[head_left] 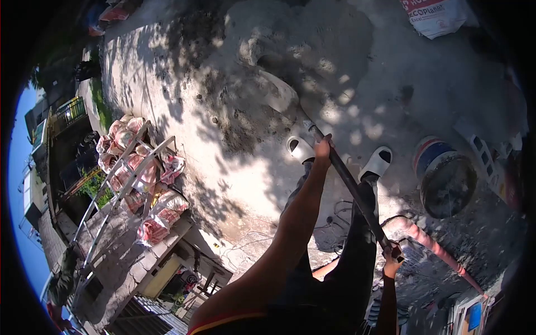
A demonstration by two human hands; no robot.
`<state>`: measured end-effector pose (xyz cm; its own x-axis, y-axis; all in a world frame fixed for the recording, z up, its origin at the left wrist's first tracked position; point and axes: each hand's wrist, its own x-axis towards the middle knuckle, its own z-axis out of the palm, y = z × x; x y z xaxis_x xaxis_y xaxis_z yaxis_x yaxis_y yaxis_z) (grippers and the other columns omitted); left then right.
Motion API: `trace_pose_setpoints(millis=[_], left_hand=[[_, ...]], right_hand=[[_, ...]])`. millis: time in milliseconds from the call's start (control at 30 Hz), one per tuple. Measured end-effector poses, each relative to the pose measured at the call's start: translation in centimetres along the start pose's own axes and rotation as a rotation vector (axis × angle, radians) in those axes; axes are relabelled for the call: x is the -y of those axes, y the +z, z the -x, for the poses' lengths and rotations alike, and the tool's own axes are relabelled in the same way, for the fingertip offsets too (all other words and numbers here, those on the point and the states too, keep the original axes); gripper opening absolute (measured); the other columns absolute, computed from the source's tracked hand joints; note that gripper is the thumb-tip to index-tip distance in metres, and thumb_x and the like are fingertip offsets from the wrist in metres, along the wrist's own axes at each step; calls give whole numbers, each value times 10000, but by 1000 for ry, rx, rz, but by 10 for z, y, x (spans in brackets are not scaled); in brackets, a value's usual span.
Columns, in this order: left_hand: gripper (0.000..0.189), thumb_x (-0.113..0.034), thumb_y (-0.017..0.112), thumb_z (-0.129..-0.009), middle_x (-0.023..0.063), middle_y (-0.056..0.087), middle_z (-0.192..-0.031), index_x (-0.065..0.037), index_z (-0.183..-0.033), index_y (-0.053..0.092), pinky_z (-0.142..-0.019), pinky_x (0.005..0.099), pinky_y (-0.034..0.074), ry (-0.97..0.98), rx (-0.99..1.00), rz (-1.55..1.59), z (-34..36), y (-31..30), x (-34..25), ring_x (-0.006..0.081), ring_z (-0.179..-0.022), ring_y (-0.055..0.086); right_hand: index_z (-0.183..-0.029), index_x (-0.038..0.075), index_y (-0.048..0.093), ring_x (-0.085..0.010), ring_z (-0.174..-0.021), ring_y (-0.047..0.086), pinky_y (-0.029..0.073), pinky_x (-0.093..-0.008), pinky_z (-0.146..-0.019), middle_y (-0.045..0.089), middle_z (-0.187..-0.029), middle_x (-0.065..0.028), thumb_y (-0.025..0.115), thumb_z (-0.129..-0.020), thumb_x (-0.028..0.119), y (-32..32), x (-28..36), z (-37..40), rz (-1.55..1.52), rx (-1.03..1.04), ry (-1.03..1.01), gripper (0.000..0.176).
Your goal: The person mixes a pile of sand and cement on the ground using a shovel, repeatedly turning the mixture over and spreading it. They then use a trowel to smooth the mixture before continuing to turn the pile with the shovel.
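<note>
Across dusty ground, a shovel clamped at two points

Partway along the shaft, the left grip [322, 147] is wrapped round the shovel [352, 185]; the right grip [392, 260] is clamped about its rear end, low on the person's right. Set well apart, they probably share the work: the forward one bearing weight and guiding, the rear one levering and turning. The shaft slants in front of the legs, an angle that seems to suit reaching ahead with the left arm nearly straight.

As for looks, the shaft is dark and slim, and the broad blade [276, 94] is pale and dulled, perhaps by dust. It sits beyond the left shoe [300, 149], beside a grey patch [329, 33]; whether it touches the ground I cannot tell. The right shoe [377, 162] is planted across the shaft from the other, likely for balance.

Farther right, a banded bucket [431, 149] is near that shoe, presumably for handy reach. Well off to the left, sacks [125, 134] are heaped, perhaps to leave standing room.
</note>
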<state>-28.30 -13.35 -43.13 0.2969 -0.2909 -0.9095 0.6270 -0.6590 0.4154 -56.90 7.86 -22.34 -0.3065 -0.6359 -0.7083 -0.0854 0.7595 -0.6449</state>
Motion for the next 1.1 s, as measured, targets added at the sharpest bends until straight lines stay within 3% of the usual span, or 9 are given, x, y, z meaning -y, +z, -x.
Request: trace_pose_setpoints(millis=[67, 267, 333, 533, 633, 667, 800, 967, 1100], left_hand=[[147, -138, 554, -688, 42, 434, -498, -42, -625, 461, -401, 270, 378, -86, -17, -212, -4, 18, 61, 152, -414, 446], [122, -68, 565, -666, 52, 445, -536, -23, -651, 453, -392, 269, 372, -56, 23, -154, -11, 60, 226, 160, -428, 452], [135, -65, 568, -666, 53, 442, -535, -19, -664, 442, -388, 281, 371, -129, 35, -10, -6, 69, 178, 160, -432, 455], [150, -65, 526, -658, 68, 435, -510, -27, -557, 421, -387, 311, 358, -212, 125, 112, -138, 10, 8, 181, -417, 435], [128, -109, 463, -711, 39, 423, -513, -72, -598, 416, -391, 273, 367, -103, 230, 315, -114, 2, -52, 137, -421, 418], [121, -110, 452, -720, 15, 408, -512, -92, -609, 408, -395, 258, 370, -120, 257, 464, -105, -3, -61, 111, -430, 411], [150, -118, 431, -730, -44, 367, -495, -135, -587, 388, -423, 228, 387, -114, 341, 657, -57, -46, -122, 63, -442, 397], [168, -137, 398, -743, -42, 367, -510, -129, -581, 356, -450, 226, 379, -116, 565, 725, -24, -95, -124, 60, -461, 395], [166, -151, 497, -743, -3, 390, -512, -90, -600, 439, -467, 239, 390, -59, 256, 461, 22, -53, -83, 116, -499, 421]], right_hand=[[-868, 43, 520, -112, -617, 473, 396, -253, -524, 493, -747, -17, 579, -714, 88, -37, 5, 6, -360, -155, 294, 171], [-781, 55, 517, -86, -456, 402, 326, -217, -389, 444, -616, 20, 493, -764, 194, -108, 1, -5, -232, -795, 336, 142], [-758, 55, 527, -80, -412, 370, 287, -208, -366, 419, -553, 35, 470, -766, 200, -143, -38, -27, -319, -560, 454, 156], [-703, -2, 504, -112, -494, 440, 328, -230, -424, 477, -618, -25, 525, -734, 133, 41, 73, -122, -34, -386, 446, 140], [-711, -58, 494, -202, -596, 489, 389, -286, -567, 509, -646, -82, 530, -707, 51, 72, 59, -122, 631, -390, -671, 115], [-718, -51, 501, -243, -577, 490, 391, -297, -558, 519, -660, -121, 540, -707, 86, 82, 77, -112, 221, -356, -439, 142], [-800, -17, 523, -279, -590, 479, 395, -340, -563, 491, -680, -142, 549, -718, 162, 111, 122, -77, 544, 164, -1049, 199], [-933, 28, 500, -295, -667, 472, 387, -386, -619, 492, -777, -130, 602, -672, 180, 99, 83, -43, 725, 366, -1167, 319], [-928, 19, 514, -298, -703, 490, 394, -384, -723, 505, -797, -121, 617, -662, 126, 43, 55, -23, 644, 298, -610, 304]])
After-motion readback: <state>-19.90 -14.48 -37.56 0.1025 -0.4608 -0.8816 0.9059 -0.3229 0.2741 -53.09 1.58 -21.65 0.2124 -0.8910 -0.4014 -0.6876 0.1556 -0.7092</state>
